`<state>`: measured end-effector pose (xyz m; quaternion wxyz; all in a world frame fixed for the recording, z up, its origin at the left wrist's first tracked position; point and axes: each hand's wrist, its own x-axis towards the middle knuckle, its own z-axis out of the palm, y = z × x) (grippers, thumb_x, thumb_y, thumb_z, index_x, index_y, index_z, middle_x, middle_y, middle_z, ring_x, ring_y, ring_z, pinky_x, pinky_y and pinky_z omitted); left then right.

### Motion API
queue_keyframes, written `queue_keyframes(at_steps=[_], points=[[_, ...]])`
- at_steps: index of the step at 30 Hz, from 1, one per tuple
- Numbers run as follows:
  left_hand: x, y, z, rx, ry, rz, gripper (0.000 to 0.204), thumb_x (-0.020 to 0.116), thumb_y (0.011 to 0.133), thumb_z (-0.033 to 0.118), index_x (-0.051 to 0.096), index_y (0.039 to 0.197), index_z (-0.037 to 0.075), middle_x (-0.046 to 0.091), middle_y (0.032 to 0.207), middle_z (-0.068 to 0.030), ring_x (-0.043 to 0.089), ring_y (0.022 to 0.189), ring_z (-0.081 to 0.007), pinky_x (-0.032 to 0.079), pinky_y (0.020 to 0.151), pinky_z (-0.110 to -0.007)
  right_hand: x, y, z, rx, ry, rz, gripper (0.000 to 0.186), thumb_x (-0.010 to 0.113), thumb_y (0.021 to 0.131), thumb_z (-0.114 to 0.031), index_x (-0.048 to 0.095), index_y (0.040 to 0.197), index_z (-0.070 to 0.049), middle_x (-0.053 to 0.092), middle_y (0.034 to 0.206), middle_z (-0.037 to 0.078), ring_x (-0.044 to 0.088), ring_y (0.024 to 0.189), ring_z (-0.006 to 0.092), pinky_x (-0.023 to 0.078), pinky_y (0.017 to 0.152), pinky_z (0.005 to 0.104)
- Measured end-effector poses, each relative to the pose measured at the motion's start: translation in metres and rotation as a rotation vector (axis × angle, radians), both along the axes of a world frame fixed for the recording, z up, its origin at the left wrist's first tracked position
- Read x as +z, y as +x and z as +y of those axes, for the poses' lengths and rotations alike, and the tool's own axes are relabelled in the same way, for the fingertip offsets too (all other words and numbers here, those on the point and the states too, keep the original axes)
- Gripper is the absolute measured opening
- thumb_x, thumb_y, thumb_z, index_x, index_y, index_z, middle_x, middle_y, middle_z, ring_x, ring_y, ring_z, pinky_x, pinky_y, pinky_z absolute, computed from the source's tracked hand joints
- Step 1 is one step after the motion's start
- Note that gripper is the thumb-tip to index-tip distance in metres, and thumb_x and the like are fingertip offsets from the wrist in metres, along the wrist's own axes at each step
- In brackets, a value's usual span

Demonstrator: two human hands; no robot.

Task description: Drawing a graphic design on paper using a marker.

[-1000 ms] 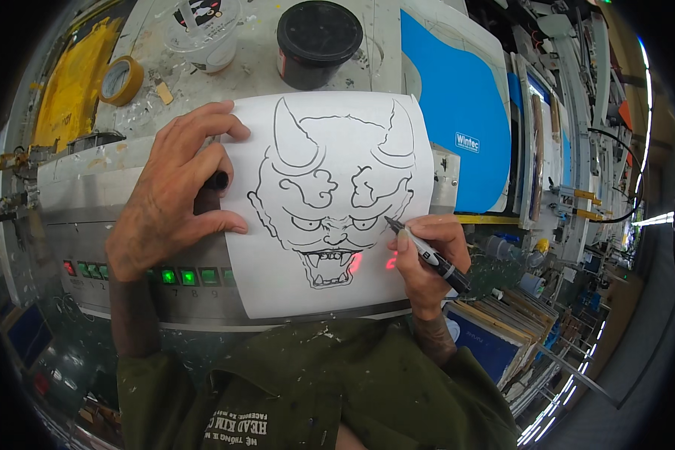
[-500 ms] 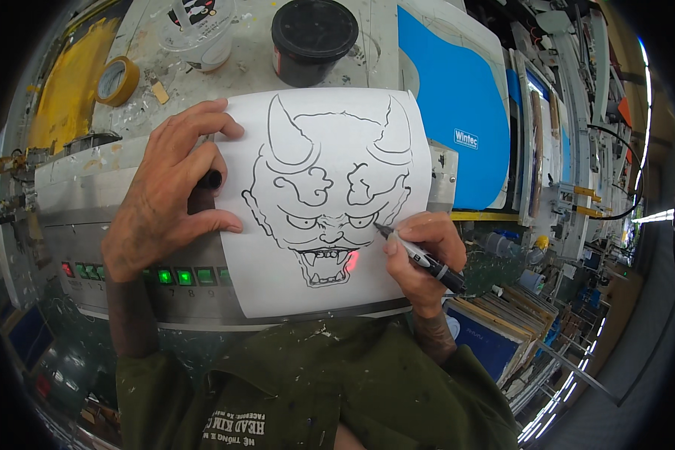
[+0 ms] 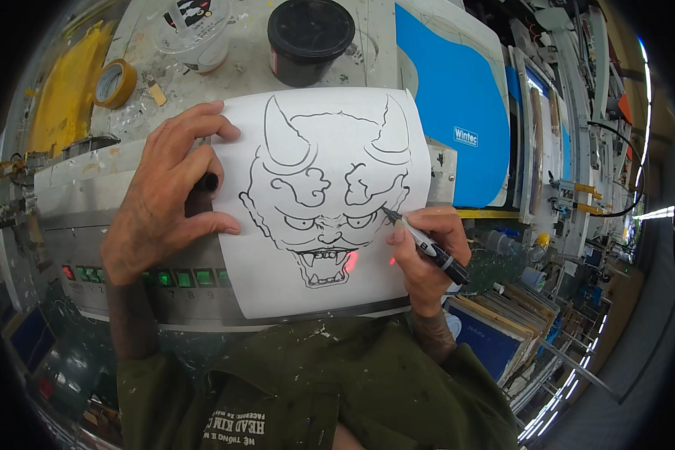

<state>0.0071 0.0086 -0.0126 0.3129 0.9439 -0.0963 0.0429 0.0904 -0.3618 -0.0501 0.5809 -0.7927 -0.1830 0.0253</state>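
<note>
A white sheet of paper (image 3: 322, 300) bears a black line drawing of a horned, fanged mask. Between the fingers of my right hand (image 3: 431, 244) is a black-and-grey marker (image 3: 436, 251). Its tip is at the paper by the outer end of the right-side eye; whether it touches I cannot tell. My left hand (image 3: 169, 180) lies over the sheet's left edge, its thumb and an outstretched finger resting on the paper. A black marker cap (image 3: 208, 181) is tucked in its curled fingers, with only the round end showing.
Under the paper is a metal panel with lit green buttons (image 3: 184, 279) and a red one (image 3: 67, 271). Beyond stand a black lidded tub (image 3: 311, 37), a clear plastic cup (image 3: 199, 41) and a yellow tape roll (image 3: 115, 83). A blue board (image 3: 450, 105) lies right; frames (image 3: 495, 330) lean below.
My right hand and the marker have moved slightly up and to the right, from the right-side eye to beyond its outer corner. My left hand keeps its place on the sheet.
</note>
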Motion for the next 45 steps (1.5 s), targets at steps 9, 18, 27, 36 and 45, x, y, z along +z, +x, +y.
queue_keyframes(at_steps=[9,18,27,36,45], points=[[0.001,0.000,0.002,0.002,-0.015,-0.002,0.056,0.098,0.070,0.032,0.055,0.098,0.008,0.058,0.150,-0.0104,0.044,0.159,-0.0422,0.038,0.125,-0.058,0.011,0.005,-0.010,0.187,0.273,0.177,0.029,0.086,0.088,0.003,0.064,0.107,0.001,0.067,0.106,0.015,0.073,0.081,0.0193,0.065,0.073,0.0327],[-0.008,-0.003,0.003,-0.018,-0.057,-0.046,0.058,0.097,0.073,0.040,0.055,0.097,0.009,0.059,0.151,-0.0104,0.044,0.159,-0.0424,0.039,0.125,-0.058,0.031,-0.002,0.076,0.515,-0.033,0.039,0.031,0.090,0.084,0.007,0.070,0.107,0.001,0.072,0.118,0.014,0.076,0.101,0.0200,0.066,0.081,0.0310],[-0.008,-0.005,0.006,-0.019,-0.049,-0.075,0.057,0.096,0.073,0.039,0.056,0.098,0.008,0.059,0.151,-0.0105,0.045,0.158,-0.0417,0.040,0.124,-0.058,0.021,-0.001,0.083,0.444,-0.090,-0.011,0.034,0.090,0.086,0.005,0.066,0.109,-0.001,0.070,0.107,0.014,0.075,0.092,0.0168,0.065,0.073,0.0280],[-0.008,-0.005,0.006,-0.018,-0.044,-0.069,0.056,0.096,0.073,0.039,0.057,0.099,0.008,0.058,0.151,-0.0105,0.045,0.158,-0.0415,0.040,0.124,-0.058,0.024,0.007,0.082,0.477,-0.137,-0.049,0.033,0.092,0.083,0.004,0.067,0.104,0.000,0.072,0.103,0.014,0.075,0.091,0.0168,0.065,0.074,0.0282],[-0.008,-0.005,0.005,-0.018,-0.056,-0.082,0.056,0.096,0.073,0.038,0.056,0.098,0.008,0.058,0.151,-0.0109,0.046,0.158,-0.0417,0.040,0.124,-0.058,0.024,0.006,0.087,0.414,-0.081,0.044,0.029,0.091,0.084,0.003,0.070,0.104,-0.001,0.073,0.104,0.012,0.077,0.092,0.0173,0.066,0.078,0.0295]])
